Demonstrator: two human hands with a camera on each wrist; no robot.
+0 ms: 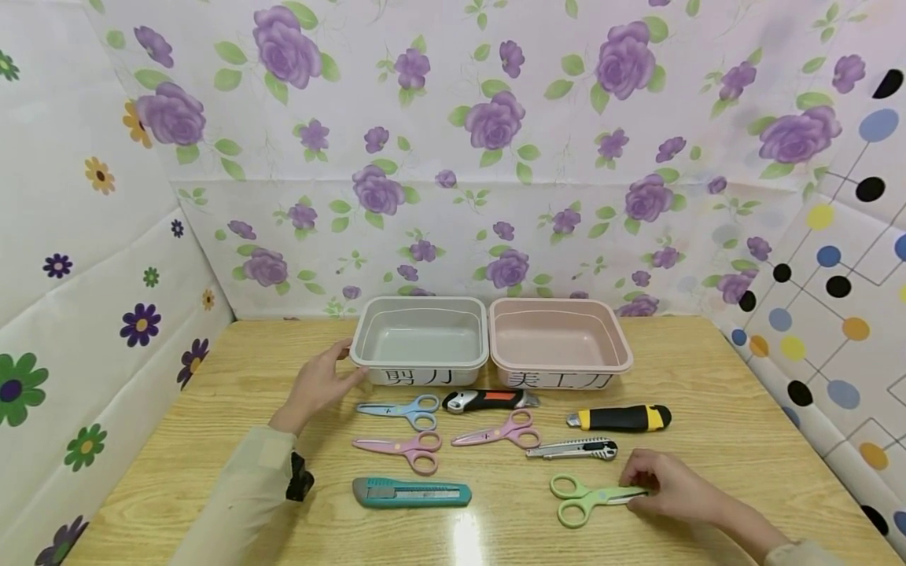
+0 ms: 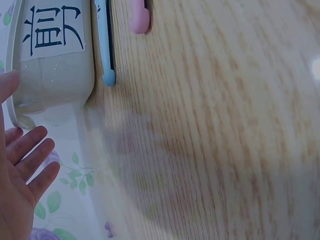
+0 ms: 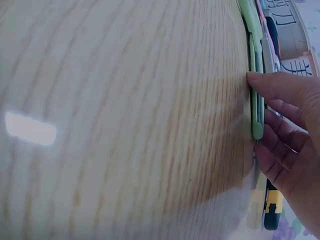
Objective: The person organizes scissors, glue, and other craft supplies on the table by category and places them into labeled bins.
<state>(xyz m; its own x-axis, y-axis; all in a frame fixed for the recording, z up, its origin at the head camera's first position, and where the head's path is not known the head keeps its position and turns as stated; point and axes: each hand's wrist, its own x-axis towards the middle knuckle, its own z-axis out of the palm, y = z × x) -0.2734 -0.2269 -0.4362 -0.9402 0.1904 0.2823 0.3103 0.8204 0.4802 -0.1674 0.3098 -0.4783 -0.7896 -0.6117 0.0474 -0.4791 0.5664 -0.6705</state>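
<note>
In the head view my left hand [image 1: 318, 389] touches the left corner of a grey bin [image 1: 418, 376] with a character label. Its thumb lies at the bin's front and its fingers by the side; the left wrist view shows these fingers [image 2: 31, 150] fairly straight. My right hand [image 1: 668, 487] pinches green scissors [image 1: 591, 495] by the blade end between thumb and fingers, handles pointing left. The scissors lie at or just over the table; the right wrist view shows the thumb [image 3: 280, 85] on the near side of the blades.
A pink bin [image 1: 559, 368] adjoins the grey one. In front lie blue scissors [image 1: 403, 409], two pink scissors [image 1: 403, 446], a black-and-orange cutter [image 1: 490, 400], a yellow-and-black cutter [image 1: 619, 418], a silver cutter [image 1: 573, 449] and a teal cutter [image 1: 412, 493]. Patterned cloth [image 1: 453, 157] walls enclose the wooden table [image 1: 212, 472].
</note>
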